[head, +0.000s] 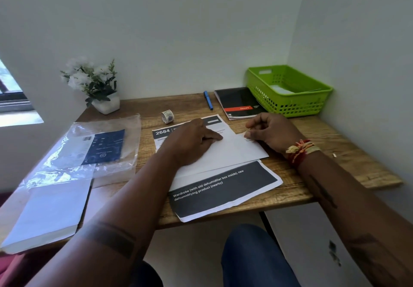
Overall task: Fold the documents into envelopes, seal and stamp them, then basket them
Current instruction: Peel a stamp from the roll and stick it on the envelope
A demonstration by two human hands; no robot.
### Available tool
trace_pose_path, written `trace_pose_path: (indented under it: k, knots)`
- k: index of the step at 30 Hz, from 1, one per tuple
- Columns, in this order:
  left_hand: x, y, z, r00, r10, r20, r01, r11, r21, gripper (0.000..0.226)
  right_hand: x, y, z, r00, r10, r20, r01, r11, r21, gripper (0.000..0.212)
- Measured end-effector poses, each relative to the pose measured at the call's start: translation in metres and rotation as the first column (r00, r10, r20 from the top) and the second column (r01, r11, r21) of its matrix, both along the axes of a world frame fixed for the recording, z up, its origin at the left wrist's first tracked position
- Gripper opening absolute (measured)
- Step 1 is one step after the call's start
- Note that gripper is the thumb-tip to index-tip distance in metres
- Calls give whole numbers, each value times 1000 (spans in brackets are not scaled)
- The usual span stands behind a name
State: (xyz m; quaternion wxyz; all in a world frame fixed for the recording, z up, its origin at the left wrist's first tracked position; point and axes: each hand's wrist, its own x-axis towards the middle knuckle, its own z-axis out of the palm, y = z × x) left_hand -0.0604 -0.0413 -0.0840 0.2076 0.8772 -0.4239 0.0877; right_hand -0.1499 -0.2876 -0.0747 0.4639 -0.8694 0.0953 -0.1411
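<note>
I am pressing my left hand [192, 141] flat, fingers straight, on a smooth white envelope [225, 152] lying over a printed document [223, 188] with dark bands. My right hand [270, 132] is pinching the envelope's right corner with curled fingers. The grainy wooden desk [335, 152] is sitting in a pale corner, a perforated green plastic basket [288, 105] at its back right.

Soft, even daylight enters from a window [12, 94] at nine o'clock, putting glare on the plastic sleeve [89, 150], while wide-angle distortion bends the edges and the forearms at six o'clock blur slightly.
</note>
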Motion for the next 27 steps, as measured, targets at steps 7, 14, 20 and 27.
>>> trace_pose_path:
  k: [7, 14, 20, 27]
  knots:
    - [-1, 0, -1, 1000, 9, -2, -9, 1000, -10, 28, 1, 3, 0, 1000, -22, -14, 20, 996, -82, 21]
    - [-1, -1, 0, 1000, 7, -6, -7, 1000, 9, 29, -1, 10, -2, 999, -48, -24, 40, 960, -278, 21]
    - [0, -1, 0, 1000, 12, -6, -12, 1000, 14, 29, 1, 3, -4, 986, -156, -59, 129, 937, -324, 30]
    - [-1, -1, 0, 1000, -2, 6, 2, 1000, 28, 29, 7, 7, 8, 965, -205, -162, 124, 904, -409, 42]
